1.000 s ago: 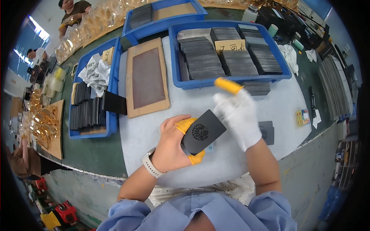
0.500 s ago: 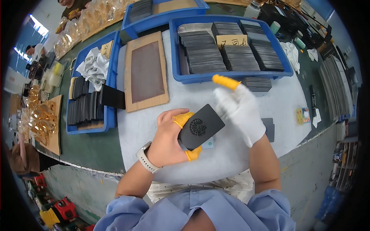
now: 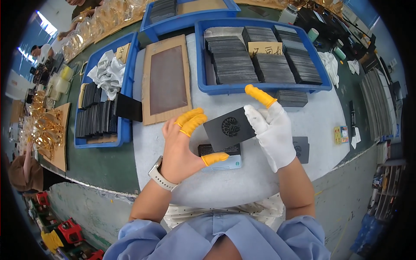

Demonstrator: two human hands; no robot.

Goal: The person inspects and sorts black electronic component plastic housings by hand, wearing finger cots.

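Note:
My right hand [image 3: 274, 138], in a white glove with a yellow finger cot on one finger, grips a black card [image 3: 230, 128] by its right edge. The card is tilted and shows a dark round emblem. My left hand [image 3: 178, 149], bare with yellow finger cots and a watch [image 3: 159, 175] at the wrist, is beside the card's left edge with thumb and fingers spread. Beneath the card, a black printed card [image 3: 222, 150] and a light blue card [image 3: 232, 163] lie on the pale mat, partly hidden. More black cards [image 3: 302, 151] lie to the right of my gloved hand.
A blue bin [image 3: 264, 88] with stacked black cards stands behind, a short card stack [image 3: 292, 99] before it. At left, another blue bin [image 3: 126, 86] holds cards and white gloves [image 3: 106, 74]. A framed brown board [image 3: 168, 80] lies between them. Colourful small boxes [image 3: 341, 134] sit right.
The black card has passed from my left hand to my right and moved slightly up and right. My left hand has let go and opened, uncovering the cards beneath.

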